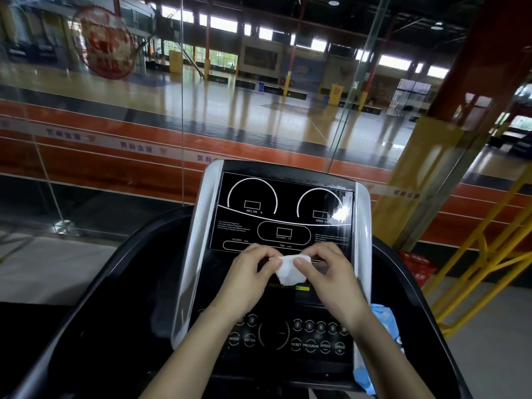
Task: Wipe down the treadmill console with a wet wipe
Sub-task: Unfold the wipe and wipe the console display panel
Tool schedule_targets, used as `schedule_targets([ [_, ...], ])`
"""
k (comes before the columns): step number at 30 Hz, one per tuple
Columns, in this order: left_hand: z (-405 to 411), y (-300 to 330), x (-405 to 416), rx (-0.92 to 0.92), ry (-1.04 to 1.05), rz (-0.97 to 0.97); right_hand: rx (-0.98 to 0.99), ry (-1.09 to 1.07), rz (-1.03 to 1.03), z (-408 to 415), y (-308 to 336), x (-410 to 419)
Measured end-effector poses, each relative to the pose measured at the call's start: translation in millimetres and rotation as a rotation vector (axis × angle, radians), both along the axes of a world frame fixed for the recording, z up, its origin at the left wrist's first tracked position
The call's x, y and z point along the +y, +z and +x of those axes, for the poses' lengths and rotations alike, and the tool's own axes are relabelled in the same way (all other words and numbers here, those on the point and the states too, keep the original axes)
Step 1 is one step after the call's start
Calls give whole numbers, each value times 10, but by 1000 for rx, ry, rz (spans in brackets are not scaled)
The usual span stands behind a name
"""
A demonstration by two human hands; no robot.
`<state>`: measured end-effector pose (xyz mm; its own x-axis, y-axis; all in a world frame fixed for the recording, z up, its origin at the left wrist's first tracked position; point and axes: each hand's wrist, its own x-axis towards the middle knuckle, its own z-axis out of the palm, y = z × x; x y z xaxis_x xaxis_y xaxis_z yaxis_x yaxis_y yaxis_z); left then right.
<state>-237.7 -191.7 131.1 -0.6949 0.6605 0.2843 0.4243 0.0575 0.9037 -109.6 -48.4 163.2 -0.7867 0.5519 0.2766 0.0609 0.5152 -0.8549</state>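
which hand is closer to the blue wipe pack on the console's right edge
Right. The right hand holds the wipe just above-left of the blue pack; the left hand is farther left.

Left hand [250,276]: was bare, no glove or ring showed.
Right hand [328,276]: was bare too, nails short.
Forearms: were uncovered, no sleeve or watch.

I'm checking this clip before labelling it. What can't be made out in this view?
- Console middle strip: hidden behind both hands in the head view.
- Wet wipe: bunched between left hand and right hand, its full shape covered by fingers.
- Blue pack: mostly behind the right forearm.
- Small print on the display: too small to read.
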Motion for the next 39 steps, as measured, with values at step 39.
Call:
schedule_targets([
  [39,-615,168,730,642,296,-278,-343,-254,1001,-1180,-255,956],
])
